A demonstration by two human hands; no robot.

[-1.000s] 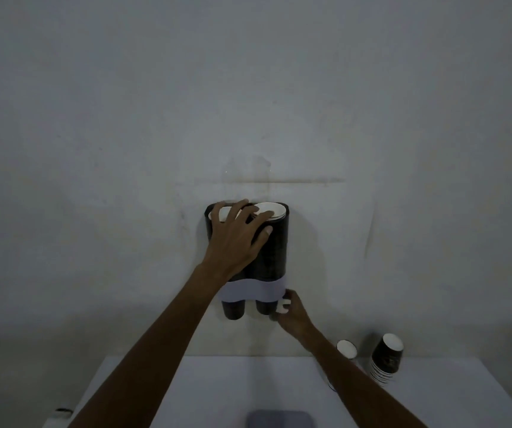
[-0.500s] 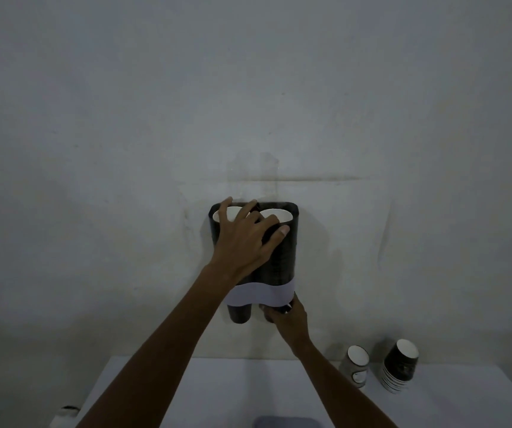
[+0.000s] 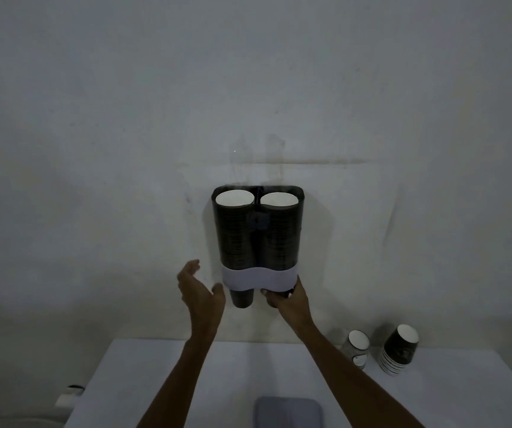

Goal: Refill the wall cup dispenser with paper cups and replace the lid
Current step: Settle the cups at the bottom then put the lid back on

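Note:
A dark twin-tube cup dispenser (image 3: 257,236) hangs on the wall with a white band around its lower end. Both tubes are open at the top, and a white cup mouth shows in each: the left cup stack (image 3: 235,199) and the right cup stack (image 3: 279,200). A dark cup bottom (image 3: 242,298) sticks out under the left tube. My right hand (image 3: 285,299) is closed around the cup end under the right tube. My left hand (image 3: 200,291) hovers open just left of the dispenser's bottom, touching nothing. The grey lid (image 3: 288,412) lies on the table near me.
A white table (image 3: 143,381) stands below the dispenser. At its far right, against the wall, lean a short light-coloured cup stack (image 3: 356,350) and a dark cup stack (image 3: 399,350). A small white object (image 3: 69,396) sits beyond the table's left edge.
My left hand has left the top of the dispenser and dropped to its lower left, open. My right hand has closed around the cup end under the right tube.

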